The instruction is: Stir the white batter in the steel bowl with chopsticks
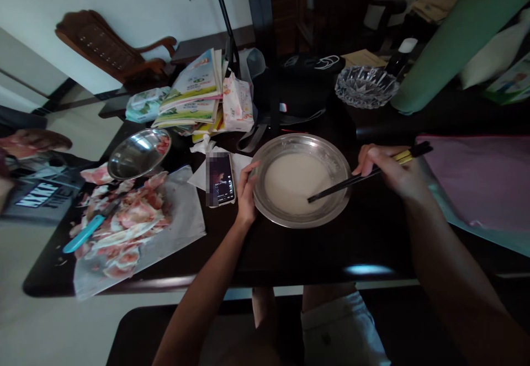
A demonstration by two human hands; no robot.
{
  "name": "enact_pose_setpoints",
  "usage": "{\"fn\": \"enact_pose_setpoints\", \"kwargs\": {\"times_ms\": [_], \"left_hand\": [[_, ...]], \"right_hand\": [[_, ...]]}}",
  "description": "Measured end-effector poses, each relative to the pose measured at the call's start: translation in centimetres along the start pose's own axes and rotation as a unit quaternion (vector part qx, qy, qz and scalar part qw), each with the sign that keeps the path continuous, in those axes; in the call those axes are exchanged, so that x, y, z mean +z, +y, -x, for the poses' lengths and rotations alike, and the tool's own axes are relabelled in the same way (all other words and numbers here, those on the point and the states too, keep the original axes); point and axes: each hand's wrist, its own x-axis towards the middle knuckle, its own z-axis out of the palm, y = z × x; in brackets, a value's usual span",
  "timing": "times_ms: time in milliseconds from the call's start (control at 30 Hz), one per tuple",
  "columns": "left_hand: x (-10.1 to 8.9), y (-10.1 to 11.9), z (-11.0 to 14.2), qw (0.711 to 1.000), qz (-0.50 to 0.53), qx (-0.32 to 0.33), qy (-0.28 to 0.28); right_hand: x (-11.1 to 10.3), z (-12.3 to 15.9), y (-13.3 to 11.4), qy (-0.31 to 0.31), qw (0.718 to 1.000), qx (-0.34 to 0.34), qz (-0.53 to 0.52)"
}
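Note:
A wide metal bowl (pixel 302 221) stands on the dark table before me, with a milky off-white liquid (pixel 296 181) in it. My left hand (pixel 247 192) grips the bowl's left rim, its thumb side against the wall. Held in my right hand (pixel 385 167) is a pair of black chopsticks (pixel 337 187) with gold bands near the top. Their tips dip into the liquid right of its middle. My right hand is just beyond the bowl's right rim, fingers closed around the sticks.
Left of the bowl lie a lit phone (pixel 223 181) and a plastic sheet (pixel 186 203) with raw meat pieces (pixel 138 211) and a blue-handled knife (pixel 85 233). Behind are a smaller metal bowl (pixel 134 162), booklets (pixel 190 90) and a glass dish (pixel 366 87). Another person's hand (pixel 39 141) shows far left.

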Motion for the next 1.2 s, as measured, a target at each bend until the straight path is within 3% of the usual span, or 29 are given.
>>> {"fn": "enact_pose_setpoints", "kwargs": {"times_ms": [100, 200, 400, 533, 600, 733, 867, 967, 1067, 1200], "left_hand": [[0.0, 0.1, 0.0, 1.000, -0.008, 0.003, 0.001], [0.1, 0.3, 0.0, 1.000, -0.011, 0.008, 0.004], [0.1, 0.2, 0.1, 1.000, 0.009, -0.006, -0.004], [0.1, 0.4, 0.0, 1.000, -0.010, 0.014, -0.005], [0.1, 0.4, 0.0, 1.000, -0.020, 0.021, -0.003], [0.1, 0.4, 0.0, 1.000, -0.013, 0.011, 0.004], [0.1, 0.2, 0.0, 1.000, -0.005, 0.000, 0.005], [0.1, 0.1, 0.0, 1.000, -0.005, 0.001, 0.000], [0.1, 0.0, 0.0, 1.000, -0.001, -0.001, 0.001], [0.2, 0.1, 0.0, 1.000, 0.007, -0.002, 0.004]], "right_hand": [[1.3, -0.1, -0.1, -0.077, 0.996, -0.022, 0.035], [2.3, -0.3, 0.3, -0.106, 0.990, -0.055, 0.082], [1.8, -0.5, 0.7, 0.000, 0.989, -0.065, 0.130], [0.3, -0.3, 0.5, 0.091, 0.992, -0.021, 0.081], [-0.3, -0.2, 0.5, 0.102, 0.994, -0.008, 0.031], [-0.3, -0.1, 0.3, 0.033, 0.999, -0.004, -0.023], [1.0, -0.2, 0.0, -0.062, 0.997, -0.011, 0.037], [2.0, -0.4, 0.2, -0.088, 0.992, -0.041, 0.085], [2.2, -0.6, 0.5, -0.056, 0.990, -0.059, 0.120], [1.1, -0.5, 0.5, 0.039, 0.991, -0.044, 0.118]]}}
